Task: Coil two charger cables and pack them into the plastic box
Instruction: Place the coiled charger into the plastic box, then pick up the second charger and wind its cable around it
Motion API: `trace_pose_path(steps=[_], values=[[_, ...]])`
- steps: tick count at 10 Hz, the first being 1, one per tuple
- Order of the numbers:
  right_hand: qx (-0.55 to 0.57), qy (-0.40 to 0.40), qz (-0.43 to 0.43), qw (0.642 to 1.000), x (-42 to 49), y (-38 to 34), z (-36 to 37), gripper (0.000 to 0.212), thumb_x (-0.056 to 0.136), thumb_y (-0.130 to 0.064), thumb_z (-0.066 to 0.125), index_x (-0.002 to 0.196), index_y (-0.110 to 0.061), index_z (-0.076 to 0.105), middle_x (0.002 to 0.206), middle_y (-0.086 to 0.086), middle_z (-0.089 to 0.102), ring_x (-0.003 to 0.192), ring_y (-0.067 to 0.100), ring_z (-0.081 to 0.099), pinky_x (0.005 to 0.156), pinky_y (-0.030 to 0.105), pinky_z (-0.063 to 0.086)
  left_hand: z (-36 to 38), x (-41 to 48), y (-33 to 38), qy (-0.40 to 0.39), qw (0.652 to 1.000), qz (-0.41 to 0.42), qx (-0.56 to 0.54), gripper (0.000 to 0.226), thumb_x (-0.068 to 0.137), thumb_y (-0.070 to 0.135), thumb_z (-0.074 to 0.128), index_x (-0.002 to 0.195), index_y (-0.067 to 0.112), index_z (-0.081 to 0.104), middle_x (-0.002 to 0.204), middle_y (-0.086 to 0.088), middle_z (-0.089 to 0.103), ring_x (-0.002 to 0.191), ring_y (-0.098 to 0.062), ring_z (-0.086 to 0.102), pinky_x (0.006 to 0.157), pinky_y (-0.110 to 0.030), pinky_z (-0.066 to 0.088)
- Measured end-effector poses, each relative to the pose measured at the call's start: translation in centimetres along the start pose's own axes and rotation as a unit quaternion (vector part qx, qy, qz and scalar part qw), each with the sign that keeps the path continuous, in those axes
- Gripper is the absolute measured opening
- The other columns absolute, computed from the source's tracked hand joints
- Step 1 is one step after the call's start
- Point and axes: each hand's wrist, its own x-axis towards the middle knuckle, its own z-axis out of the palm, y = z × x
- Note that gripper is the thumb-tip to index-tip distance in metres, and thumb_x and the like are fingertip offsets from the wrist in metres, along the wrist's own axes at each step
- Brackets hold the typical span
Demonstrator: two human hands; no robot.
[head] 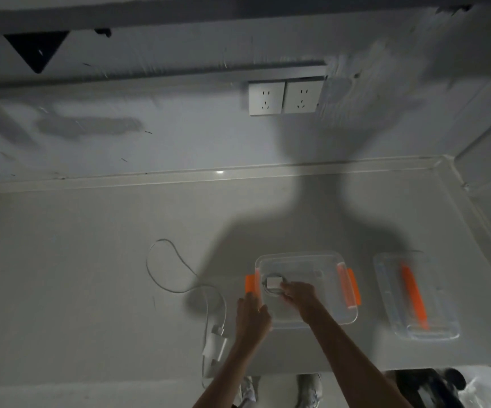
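Placing a coil [273,282] into the box [297,256], lower centre of the frame. The right hand [298,293] reaches inside the box at its left end, and its fingers [285,288] appear to pinch the coil's near edge, though blur hides the exact grip. The left hand [251,315] holds the box's near left corner beside an orange latch [250,284]. Its fingers lie pressed together along the wall with the thumb at the rim.

The second cable [147,265] lies uncoiled on the surface [91,275] at lower left, running down to an adapter [219,340] near the surface's front edge. The lid [391,290] rests apart at lower right.

By this reading, roughly half the task remains. To finish the step well, set the coil flat against the box's floor and tight to the left end, leaving room for the second one. Release only once the loops lie settled, since a freed coil tends to spring open. The left hand's hold should keep the light box from sliding.
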Motion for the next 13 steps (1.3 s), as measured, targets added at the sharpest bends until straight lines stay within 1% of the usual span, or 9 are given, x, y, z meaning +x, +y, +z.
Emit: trace_pose_path(steps=[2,4,5,7,8,9,11,12,13], values=[[-0.077,0.085,-0.08,0.99,0.6,0.6,1.0,0.015,0.08,-0.003,0.066,0.066,-0.009,0.066,0.054,0.002,0.057,0.051,0.014,0.054,0.043,0.019,0.045,0.0,-0.2,0.7,-0.005,0.999,-0.036,-0.027,0.065,0.082,0.007,0.051,0.145,0.014,0.033,0.126,-0.018,0.058,0.101,-0.034,0.062,0.077,-0.034,0.055],[-0.119,0.09,-0.089,0.985,2.7,2.2,1.1,0.013,0.07,-0.017,0.064,0.057,-0.015,0.063,0.051,-0.002,0.056,0.05,0.019,0.054,0.054,0.031,0.045,0.4,-0.1,0.4,0.0,0.996,-0.054,-0.075,0.065,0.083,0.01,0.058,0.143,0.011,0.035,0.118,-0.016,0.059,0.094,-0.034,0.067,0.068,-0.038,0.06],[-0.149,0.089,-0.103,0.979,2.1,1.6,1.2,0.009,0.076,-0.02,0.066,0.074,-0.013,0.071,0.062,0.003,0.061,0.058,0.02,0.057,0.051,0.023,0.041,0.9,-0.4,0.2,0.034,0.994,-0.038,-0.101,0.06,0.08,0.008,0.057,0.138,0.016,0.043,0.118,-0.018,0.062,0.085,-0.036,0.069,0.061,-0.043,0.061],[-0.15,0.061,-0.118,0.98,1.8,1.0,0.7,0.023,0.075,-0.023,0.068,0.084,-0.002,0.073,0.073,0.011,0.061,0.069,0.022,0.058,0.061,0.036,0.048,1.4,-1.0,-0.6,0.072,0.982,-0.035,-0.17,0.036,0.087,0.026,0.058,0.12,0.011,0.053,0.108,-0.024,0.064,0.078,-0.037,0.069,0.055,-0.042,0.062],[-0.172,-0.014,-0.103,0.98,0.5,0.0,0.0,0.036,0.082,-0.026,0.065,0.113,-0.008,0.057,0.095,0.009,0.058,0.086,0.025,0.06,0.072,0.039,0.055,1.5,-2.3,-1.8,0.139,0.98,-0.027,-0.14,0.039,0.088,0.051,0.05,0.098,0.014,0.055,0.089,-0.014,0.067,0.077,-0.037,0.07,0.066,-0.05,0.059],[-0.275,0.059,-0.145,0.949,-0.5,-0.6,-0.3,0.041,0.07,-0.024,0.062,0.103,-0.001,0.064,0.095,0.019,0.07,0.085,0.034,0.07,0.072,0.047,0.059,0.5,-3.6,-4.5,0.203,0.976,-0.048,-0.061,0.034,0.096,0.037,0.044,0.105,0.007,0.057,0.104,-0.017,0.066,0.099,-0.037,0.063,0.086,-0.041,0.05],[-0.286,0.127,-0.427,0.848,-10.8,2.2,2.1,0.028,0.084,-0.015,0.045,0.095,-0.015,0.07,0.097,0.009,0.071,0.091,0.026,0.064,0.079,0.034,0.049,0.6,-2.5,-12.5,0.143,0.971,-0.084,0.17,0.054,0.086,0.039,0.059,0.132,0.011,0.047,0.122,-0.017,0.054,0.113,-0.036,0.052,0.089,-0.041,0.047],[-0.299,0.083,-0.473,0.825,-13.1,4.9,5.1,0.02,0.084,-0.011,0.055,0.091,-0.021,0.071,0.092,0.001,0.072,0.084,0.016,0.064,0.074,0.026,0.047,1.3,-1.0,-15.6,0.097,0.971,-0.036,0.216,0.065,0.066,0.036,0.079,0.122,0.006,0.063,0.103,-0.024,0.063,0.086,-0.044,0.061,0.064,-0.044,0.055],[-0.293,0.038,-0.485,0.823,-13.6,5.9,6.9,0.024,0.086,-0.007,0.056,0.091,-0.023,0.072,0.092,-0.003,0.074,0.083,0.009,0.066,0.076,0.023,0.051,1.7,2.1,-17.7,0.032,0.959,0.002,0.281,0.056,0.085,0.043,0.052,0.129,0.008,0.056,0.129,-0.02,0.057,0.109,-0.043,0.054,0.091,-0.047,0.044]])
